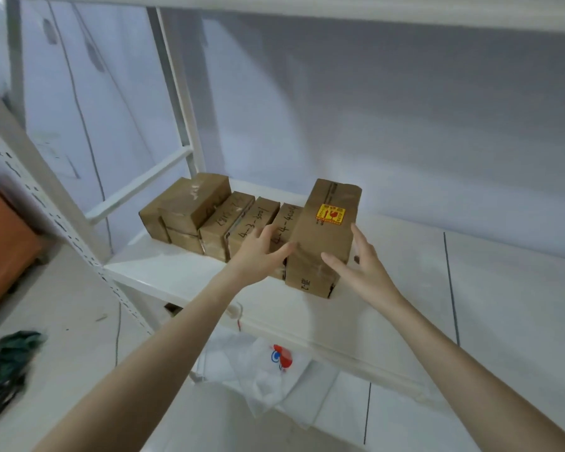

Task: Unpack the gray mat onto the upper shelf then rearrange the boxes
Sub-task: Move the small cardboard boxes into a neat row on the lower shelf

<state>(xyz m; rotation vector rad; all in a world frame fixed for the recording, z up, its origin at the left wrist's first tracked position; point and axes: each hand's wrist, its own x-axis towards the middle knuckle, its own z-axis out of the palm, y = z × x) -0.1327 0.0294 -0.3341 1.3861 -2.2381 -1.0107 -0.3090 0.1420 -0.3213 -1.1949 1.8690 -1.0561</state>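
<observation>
A white shelf (190,272) carries a row of cardboard boxes (209,216), so the work looks to be in the rearranging stage. No gray mat shows anywhere; whether it was unpacked I cannot tell. The tallest box (323,236), with a yellow sticker, stands at the row's right end. The left hand (258,252) and right hand (359,265) flank it, fingers spread and loose, gripping nothing. Handwritten labels are only partly legible.

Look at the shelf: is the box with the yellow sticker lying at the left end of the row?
No. The box with the yellow sticker sits at the right end of the row, between the left hand and right hand.
</observation>
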